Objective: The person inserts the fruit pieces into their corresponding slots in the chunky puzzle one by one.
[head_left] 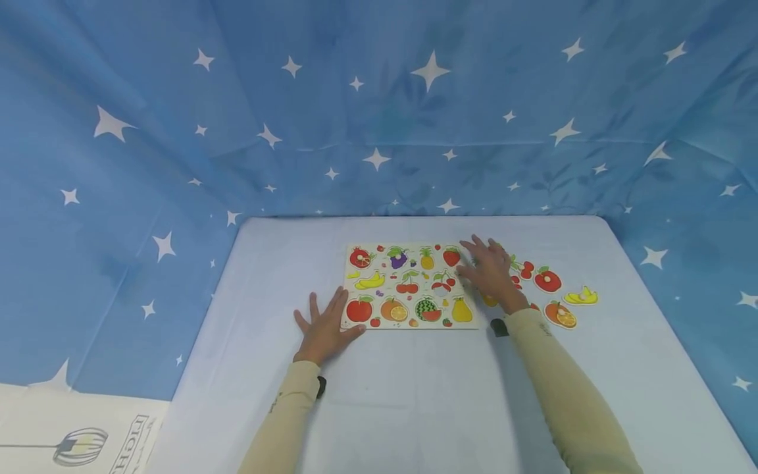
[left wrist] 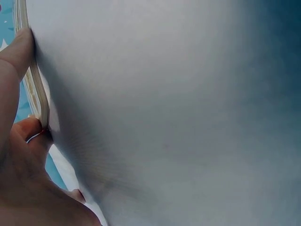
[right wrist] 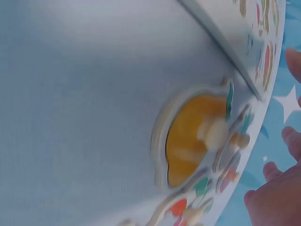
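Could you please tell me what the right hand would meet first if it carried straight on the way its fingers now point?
The right hand would probably meet the strawberry at the far right corner of the fruit board. Its height is unclear, so it might pass over.

Blue cloth point(head_left: 320, 99) with white stars point(head_left: 431, 70) and darker leaves point(head_left: 549, 185) hangs creased behind and on both sides of a white table point(head_left: 414, 421) with rounded far corners. At lower left, a cream panel point(head_left: 29, 418) bears a lamp drawing point(head_left: 81, 446) and lettering point(head_left: 129, 446).
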`<state>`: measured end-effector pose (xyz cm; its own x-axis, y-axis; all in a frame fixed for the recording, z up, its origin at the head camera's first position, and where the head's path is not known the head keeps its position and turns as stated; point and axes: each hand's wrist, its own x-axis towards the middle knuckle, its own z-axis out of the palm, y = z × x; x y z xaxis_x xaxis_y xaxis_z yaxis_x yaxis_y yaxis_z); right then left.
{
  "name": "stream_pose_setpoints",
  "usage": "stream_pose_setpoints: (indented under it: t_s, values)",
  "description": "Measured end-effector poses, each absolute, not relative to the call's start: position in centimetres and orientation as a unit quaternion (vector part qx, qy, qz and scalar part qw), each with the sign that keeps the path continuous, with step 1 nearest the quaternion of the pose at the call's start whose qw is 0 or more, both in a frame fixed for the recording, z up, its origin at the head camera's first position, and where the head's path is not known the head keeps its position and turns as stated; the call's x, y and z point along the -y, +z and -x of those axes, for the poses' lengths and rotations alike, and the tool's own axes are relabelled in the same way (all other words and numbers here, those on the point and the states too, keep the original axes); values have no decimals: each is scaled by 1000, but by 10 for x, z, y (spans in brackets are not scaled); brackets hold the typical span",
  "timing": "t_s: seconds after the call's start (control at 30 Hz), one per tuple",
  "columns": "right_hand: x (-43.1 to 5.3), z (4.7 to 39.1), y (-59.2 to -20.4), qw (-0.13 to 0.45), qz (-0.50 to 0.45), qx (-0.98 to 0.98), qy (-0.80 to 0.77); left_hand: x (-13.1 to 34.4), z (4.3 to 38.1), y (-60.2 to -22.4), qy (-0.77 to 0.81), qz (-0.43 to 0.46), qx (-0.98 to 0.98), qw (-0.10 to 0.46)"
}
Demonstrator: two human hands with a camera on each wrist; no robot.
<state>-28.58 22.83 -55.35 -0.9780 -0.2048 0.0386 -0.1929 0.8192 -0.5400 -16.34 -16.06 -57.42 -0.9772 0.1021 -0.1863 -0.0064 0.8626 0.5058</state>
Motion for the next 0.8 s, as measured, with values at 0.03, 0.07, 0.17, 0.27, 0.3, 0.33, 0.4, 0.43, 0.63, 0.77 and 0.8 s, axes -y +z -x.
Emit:
stream_pose_setpoints:
  t_s: [0.03, 0.07, 0.17, 0.27, 0.3, 0.33, 0.4, 0.43, 0.63, 0.77, 0.8]
  values:
    - [-231, 286, -554, 9, 105, -955, -279, 161, 163, -574, 259, -24, -960, 104]
    - [-233, 287, -555, 9, 104, -955, -277, 161, 163, -574, 257, -23, -960, 106]
    - [-240, 289, -556, 15, 94, -960, -263, 162, 163, -574, 257, -20, -960, 111]
    - [-248, 288, -556, 18, 83, -961, -264, 162, 163, -573, 262, -19, -958, 115]
    - [-251, 288, -556, 17, 80, -960, -267, 161, 163, -573, 263, -19, -958, 114]
    - [-253, 287, -556, 16, 79, -960, -267, 161, 163, -572, 261, -20, -958, 114]
    - [-257, 286, -556, 16, 73, -960, -271, 161, 163, -572, 258, -19, -959, 116]
    - [-258, 285, -557, 14, 70, -960, -272, 161, 163, -572, 257, -20, -960, 113]
    - [-265, 283, -564, -5, 50, -962, -267, 161, 164, -574, 253, -23, -962, 105]
    - [-266, 283, -566, -19, 45, -962, -270, 162, 166, -579, 250, -21, -962, 110]
    - [-266, 283, -566, -22, 43, -961, -271, 162, 166, -580, 250, -22, -962, 108]
